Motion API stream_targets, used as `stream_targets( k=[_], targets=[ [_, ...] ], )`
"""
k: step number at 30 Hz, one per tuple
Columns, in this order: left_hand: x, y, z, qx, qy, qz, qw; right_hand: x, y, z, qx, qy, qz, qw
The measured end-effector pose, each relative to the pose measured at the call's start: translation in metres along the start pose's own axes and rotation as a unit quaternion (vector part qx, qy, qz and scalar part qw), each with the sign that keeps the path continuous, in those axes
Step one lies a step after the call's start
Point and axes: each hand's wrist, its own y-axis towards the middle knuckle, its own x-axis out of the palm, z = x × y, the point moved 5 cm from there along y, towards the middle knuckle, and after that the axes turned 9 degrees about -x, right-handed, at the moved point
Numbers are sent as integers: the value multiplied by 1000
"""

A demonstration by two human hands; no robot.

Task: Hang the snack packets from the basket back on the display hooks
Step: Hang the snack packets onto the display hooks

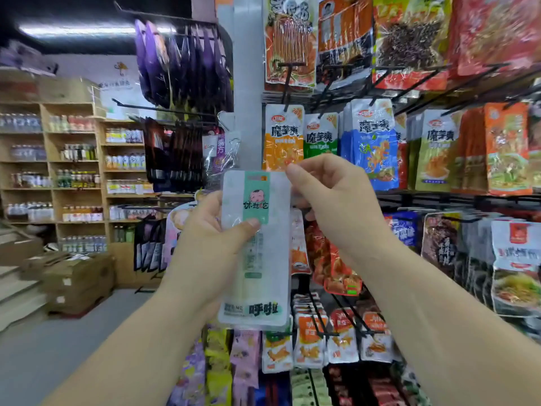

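**Snack packet being lined up for its hook**

A person is holding a snack packet (pixel 263 268) upright at the centre of the view, in front of a crowded rack (pixel 424 197) of hanging snacks. The left hand (pixel 210 238) is gripping the packet's edge at 9 o'clock, with the thumb pressing across the front. The right hand (pixel 328 194) is pinching the top corner at 1 o'clock between thumb and forefinger.

The packet is showing long and narrow, cloudy white with a mint-green stripe, a cartoon baby face and dark lettering near the foot. Its film is looking thin and floppy.

Display hooks (pixel 288 80) are jutting out from 12 to 3 o'clock, most of them loaded, while one black rod (pixel 158 108) at 10 o'clock is looking bare. The hang hole is not showing clearly.

The step is probably calling for a taut top edge, the hole found by touch, and a square slide over a hook tip. The basket is lying out of view.
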Motion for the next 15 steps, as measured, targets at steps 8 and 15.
stream_targets(
  k=[8, 15],
  targets=[
    [8, -74, -26, -74, -32, -86, 993, 0, -99, -7, 108, -75, -74, 989],
    [64, -136, -74, -190, -31, -167, 967, -75, -185, -11, 228, -71, -25, 971]
  ],
)
